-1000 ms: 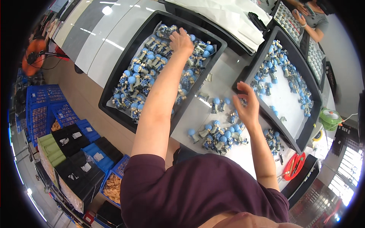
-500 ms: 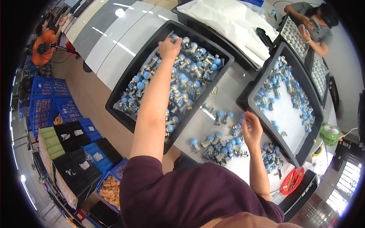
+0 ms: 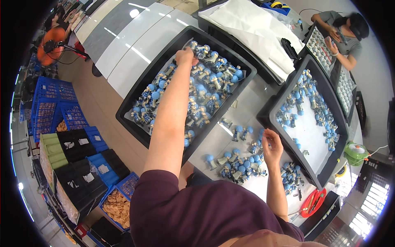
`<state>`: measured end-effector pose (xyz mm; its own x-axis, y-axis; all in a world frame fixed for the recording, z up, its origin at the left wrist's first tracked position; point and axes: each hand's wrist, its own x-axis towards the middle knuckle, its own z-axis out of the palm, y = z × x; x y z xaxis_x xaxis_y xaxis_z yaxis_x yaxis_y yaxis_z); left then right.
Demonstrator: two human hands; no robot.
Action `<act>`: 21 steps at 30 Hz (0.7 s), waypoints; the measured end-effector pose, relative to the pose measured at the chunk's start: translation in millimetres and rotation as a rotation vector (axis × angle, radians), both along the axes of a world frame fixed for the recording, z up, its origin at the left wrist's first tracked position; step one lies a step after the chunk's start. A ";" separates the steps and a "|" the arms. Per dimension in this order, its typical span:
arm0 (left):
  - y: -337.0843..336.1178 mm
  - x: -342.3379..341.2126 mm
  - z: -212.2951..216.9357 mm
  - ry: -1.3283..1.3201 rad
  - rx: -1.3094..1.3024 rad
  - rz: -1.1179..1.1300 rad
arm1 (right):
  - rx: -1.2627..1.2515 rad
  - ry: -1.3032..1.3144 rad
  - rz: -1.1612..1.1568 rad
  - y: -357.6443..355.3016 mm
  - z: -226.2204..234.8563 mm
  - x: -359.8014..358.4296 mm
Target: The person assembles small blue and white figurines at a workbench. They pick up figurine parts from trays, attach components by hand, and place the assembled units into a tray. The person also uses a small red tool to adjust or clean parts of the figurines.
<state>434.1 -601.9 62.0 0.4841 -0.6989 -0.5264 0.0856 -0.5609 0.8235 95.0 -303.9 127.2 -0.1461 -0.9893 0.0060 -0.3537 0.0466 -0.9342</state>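
My left hand (image 3: 184, 56) reaches far into the left black tray (image 3: 135, 92), fingers closed on a blue-capped figurine there, while my right hand (image 3: 272, 147), fingers loosely curled, hovers over the loose figurine pile (image 3: 240, 164) on the table.

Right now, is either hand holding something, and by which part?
Cannot be told: the left hand reaches among figurines in the black tray; the right hand touches loose ones.

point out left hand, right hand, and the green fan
left hand (image 3: 186, 56), head view, back of the hand.
right hand (image 3: 272, 145), head view, back of the hand.
green fan (image 3: 355, 153), head view, top of its housing.
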 end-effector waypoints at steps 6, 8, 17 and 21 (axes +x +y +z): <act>4.2 -19.4 23.2 -0.361 0.013 -0.144 | 0.018 -0.011 -0.012 1.4 -2.4 -1.5; 9.6 -25.7 44.1 -0.381 0.122 -0.211 | 0.021 -0.011 -0.020 1.8 -1.7 -2.1; 18.8 -31.1 47.1 -0.815 -0.028 -0.374 | 0.045 -0.036 -0.034 5.5 -7.4 -6.5; 28.5 -19.4 68.3 -0.936 -0.043 -0.415 | 0.041 -0.057 -0.045 7.6 -11.2 -9.3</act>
<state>414.8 -573.4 130.3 0.4039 -0.9143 -0.0323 -0.7958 -0.3685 0.4805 85.7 -296.3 115.9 -0.1894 -0.9809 -0.0440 -0.2967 0.0999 -0.9497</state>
